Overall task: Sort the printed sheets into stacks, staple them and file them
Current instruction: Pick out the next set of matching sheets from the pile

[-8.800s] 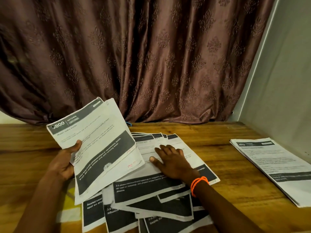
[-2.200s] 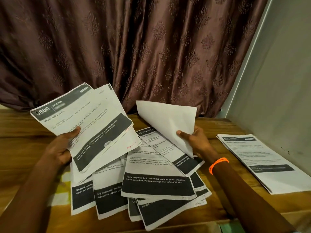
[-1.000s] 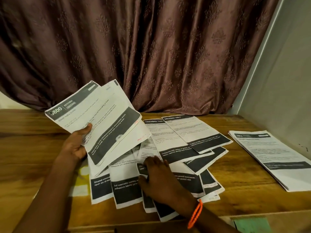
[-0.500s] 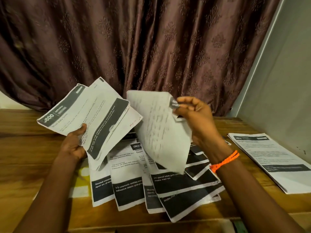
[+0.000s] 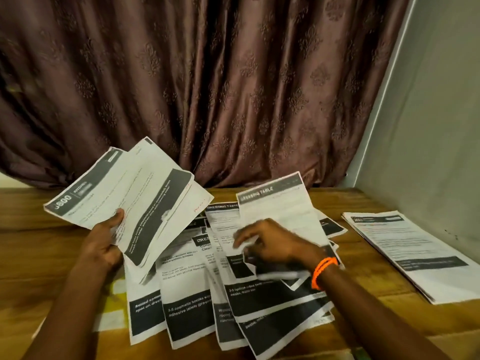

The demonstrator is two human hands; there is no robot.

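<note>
While sorting is under way, we see thin, limp printed sheets (image 5: 207, 289) fanned beneath the right hand (image 5: 275, 245), which pinches a "Dressing Table" sheet (image 5: 280, 211). Left hand (image 5: 104, 245) grips a "Kitchen" bundle (image 5: 124, 201). Next: lay it on a matching stack; a sorted stack (image 5: 407, 253) lies rightward on the wooden table (image 5: 31, 245).

We see a dim, warm-lit scene with the curtain (image 5: 233, 87) deep in shadow. The right hand (image 5: 270, 242) is motion-blurred, and straight lines bow near the edges.
</note>
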